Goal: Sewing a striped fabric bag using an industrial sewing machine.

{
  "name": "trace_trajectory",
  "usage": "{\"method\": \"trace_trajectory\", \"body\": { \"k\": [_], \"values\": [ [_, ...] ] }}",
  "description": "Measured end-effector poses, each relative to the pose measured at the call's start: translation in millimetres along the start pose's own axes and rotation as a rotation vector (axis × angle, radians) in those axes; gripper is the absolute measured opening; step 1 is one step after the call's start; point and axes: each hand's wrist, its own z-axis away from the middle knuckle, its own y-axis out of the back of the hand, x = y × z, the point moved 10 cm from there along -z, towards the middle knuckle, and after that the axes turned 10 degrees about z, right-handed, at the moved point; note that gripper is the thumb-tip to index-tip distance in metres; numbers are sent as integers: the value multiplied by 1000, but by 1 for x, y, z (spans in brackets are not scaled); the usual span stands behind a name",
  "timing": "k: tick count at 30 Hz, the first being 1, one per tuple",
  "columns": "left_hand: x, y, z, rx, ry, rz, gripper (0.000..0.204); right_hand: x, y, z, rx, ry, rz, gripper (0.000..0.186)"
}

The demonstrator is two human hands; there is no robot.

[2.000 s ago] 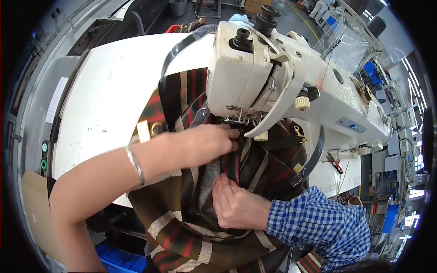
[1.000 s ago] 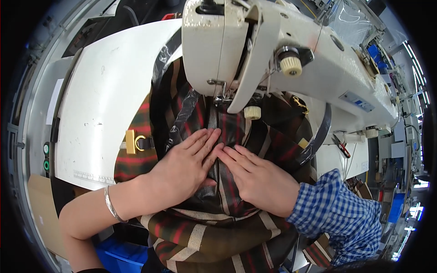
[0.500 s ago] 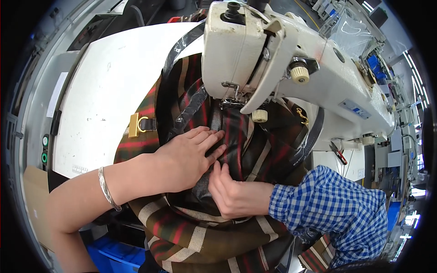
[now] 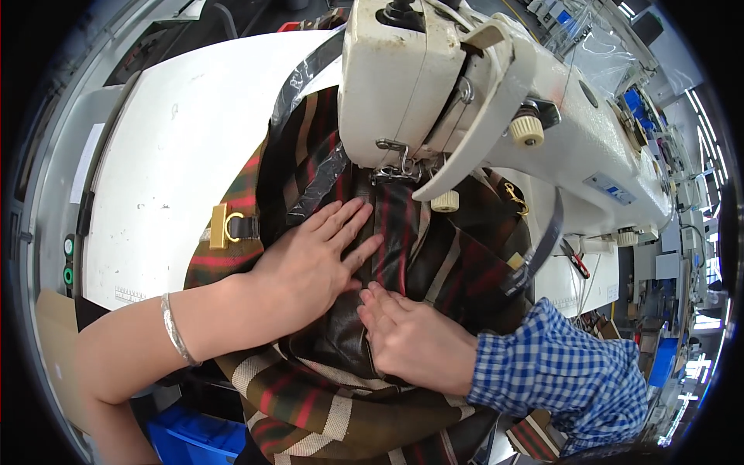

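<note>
A brown plaid fabric bag (image 4: 325, 387) with red and cream stripes and black leather trim lies bunched under the head of a white sewing machine (image 4: 395, 85). My left hand (image 4: 310, 256) rests flat on the bag's dark middle, fingers spread and pointing at the presser foot (image 4: 395, 174). Close to its fingertips, my right hand (image 4: 415, 333) has its fingers together on the black leather strip (image 4: 393, 240), seemingly pinching it; the thumb is mostly hidden. Plastic-wrapped black straps (image 4: 318, 186) loop on both sides. A gold clasp (image 4: 220, 226) hangs at the left and a gold hook (image 4: 514, 198) at the right.
The white table (image 4: 178, 155) spreads left of the machine. Red-handled snips (image 4: 576, 260) lie on its right part. Below the table's near edge is a blue bin (image 4: 198, 434). More plaid pieces (image 4: 539, 435) show at lower right.
My left fingers have spread wider on the leather. My right hand has shifted slightly down and right, its back turned more upward. The whole view has shifted a little.
</note>
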Motion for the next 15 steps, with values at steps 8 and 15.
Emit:
{"method": "trace_trajectory", "body": {
  "k": [8,15],
  "values": [
    [50,-4,40,-299,-103,-118,57,17,4,23,2,-305,-556,68],
    [30,4,36,-107,70,291,59,11,0,23,-30,-318,-518,72]
  ]
}}
